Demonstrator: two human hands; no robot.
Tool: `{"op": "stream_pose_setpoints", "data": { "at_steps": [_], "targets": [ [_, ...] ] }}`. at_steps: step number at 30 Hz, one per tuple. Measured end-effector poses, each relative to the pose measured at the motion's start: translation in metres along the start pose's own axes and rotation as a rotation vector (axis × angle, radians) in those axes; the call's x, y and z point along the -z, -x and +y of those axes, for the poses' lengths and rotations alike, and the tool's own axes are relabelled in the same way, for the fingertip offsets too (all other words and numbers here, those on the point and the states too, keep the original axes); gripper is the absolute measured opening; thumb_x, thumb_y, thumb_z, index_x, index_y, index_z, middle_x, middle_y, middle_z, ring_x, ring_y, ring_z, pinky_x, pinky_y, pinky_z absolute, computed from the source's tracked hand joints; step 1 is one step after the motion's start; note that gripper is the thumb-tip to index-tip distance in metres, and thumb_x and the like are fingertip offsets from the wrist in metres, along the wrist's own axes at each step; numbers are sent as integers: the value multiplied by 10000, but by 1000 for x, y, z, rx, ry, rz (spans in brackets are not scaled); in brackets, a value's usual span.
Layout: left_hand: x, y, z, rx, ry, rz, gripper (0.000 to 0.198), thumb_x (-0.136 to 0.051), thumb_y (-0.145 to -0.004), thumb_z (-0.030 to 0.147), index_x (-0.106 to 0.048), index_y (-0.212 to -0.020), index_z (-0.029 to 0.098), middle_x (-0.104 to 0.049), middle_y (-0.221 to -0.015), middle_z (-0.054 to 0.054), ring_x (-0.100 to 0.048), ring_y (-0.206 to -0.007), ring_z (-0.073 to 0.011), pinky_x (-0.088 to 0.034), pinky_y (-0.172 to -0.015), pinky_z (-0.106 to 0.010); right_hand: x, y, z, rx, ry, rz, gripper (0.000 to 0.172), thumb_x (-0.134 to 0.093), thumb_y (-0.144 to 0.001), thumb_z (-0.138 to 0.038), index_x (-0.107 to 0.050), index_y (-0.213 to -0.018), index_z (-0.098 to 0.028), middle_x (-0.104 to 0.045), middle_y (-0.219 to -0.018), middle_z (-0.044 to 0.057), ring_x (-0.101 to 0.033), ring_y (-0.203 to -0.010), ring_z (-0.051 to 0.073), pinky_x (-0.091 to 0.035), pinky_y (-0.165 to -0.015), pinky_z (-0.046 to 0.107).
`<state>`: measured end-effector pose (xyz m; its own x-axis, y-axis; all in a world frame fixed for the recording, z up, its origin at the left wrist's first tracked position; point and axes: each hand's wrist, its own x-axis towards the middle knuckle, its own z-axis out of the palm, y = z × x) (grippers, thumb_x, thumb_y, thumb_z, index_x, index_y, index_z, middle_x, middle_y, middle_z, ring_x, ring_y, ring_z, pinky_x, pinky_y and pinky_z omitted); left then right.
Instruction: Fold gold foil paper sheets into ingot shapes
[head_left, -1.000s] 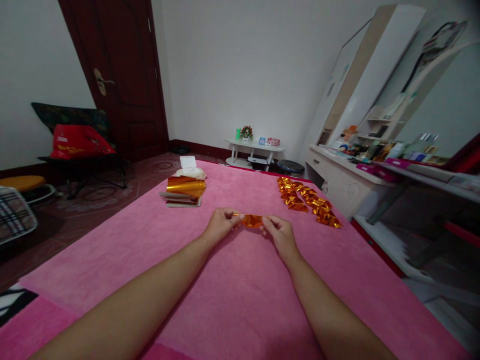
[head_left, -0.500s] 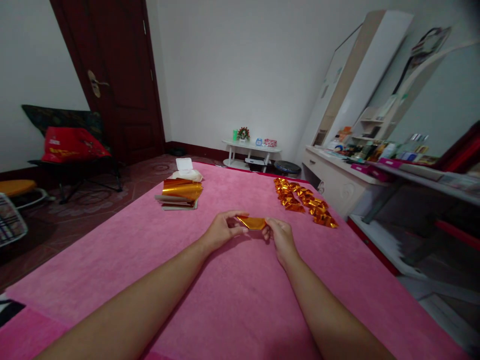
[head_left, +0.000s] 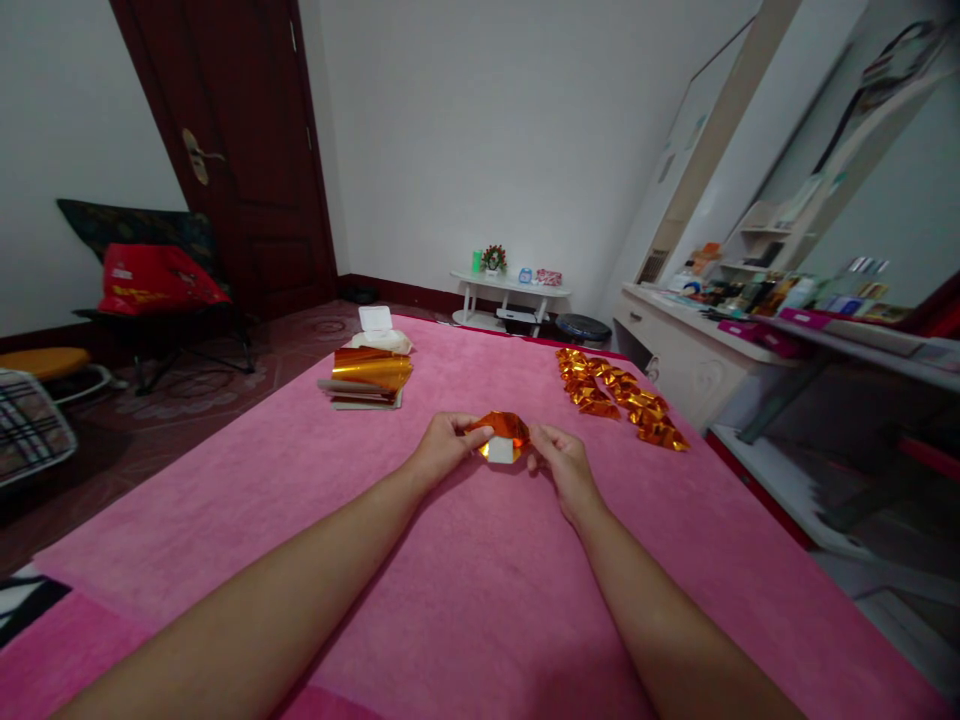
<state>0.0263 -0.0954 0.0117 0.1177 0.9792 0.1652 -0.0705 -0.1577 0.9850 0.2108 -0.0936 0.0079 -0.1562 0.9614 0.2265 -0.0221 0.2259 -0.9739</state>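
Between my two hands is a folded piece of gold foil paper [head_left: 507, 428], opened into a hollow shape with a pale inner face showing toward me. My left hand [head_left: 448, 446] pinches its left end, thumb on the near side. My right hand [head_left: 556, 458] grips the right end with fingers closed; some fingertips are hidden behind it. To the left lies a stack of gold foil sheets [head_left: 371, 372], its top sheets curling. On the right, several folded gold foil pieces [head_left: 615, 388] lie in rows on the pink cloth [head_left: 465, 590].
Behind the stack stands a whitish packet with a raised white lid [head_left: 375, 319]. A low white table [head_left: 514, 287] with small ornaments is by the far wall. A dressing table [head_left: 686, 330] crowded with bottles stands right; a chair with a red bag [head_left: 159, 279] is left.
The foil piece was a flat, boat-like strip with its gold side showing; now it is opened up and its pale inside faces me. The view has shifted slightly.
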Motion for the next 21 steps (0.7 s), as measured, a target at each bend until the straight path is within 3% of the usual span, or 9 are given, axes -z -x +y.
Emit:
{"op": "stream_pose_setpoints", "data": {
  "at_steps": [6, 21],
  "targets": [
    [0, 1, 2, 0, -6, -25, 398, -718, -644, 463, -721, -767, 84, -604, -593, -13, -424, -495, -73, -292, -498, -195, 0, 0, 0, 23, 66, 10, 263, -618, -785, -401, -654, -732, -146, -514, -482, -33, -430, -452, 86, -330, -460, 206],
    [0, 1, 2, 4, -18, -42, 422, -691, -651, 494, -689, -726, 78, -569, -574, -7, -392, -482, -69, -265, -491, -199, -1, 0, 0, 23, 79, 27, 272, -608, -786, -401, -660, -729, -141, -518, -477, -27, -436, -451, 92, -334, -461, 213]
  ]
}}
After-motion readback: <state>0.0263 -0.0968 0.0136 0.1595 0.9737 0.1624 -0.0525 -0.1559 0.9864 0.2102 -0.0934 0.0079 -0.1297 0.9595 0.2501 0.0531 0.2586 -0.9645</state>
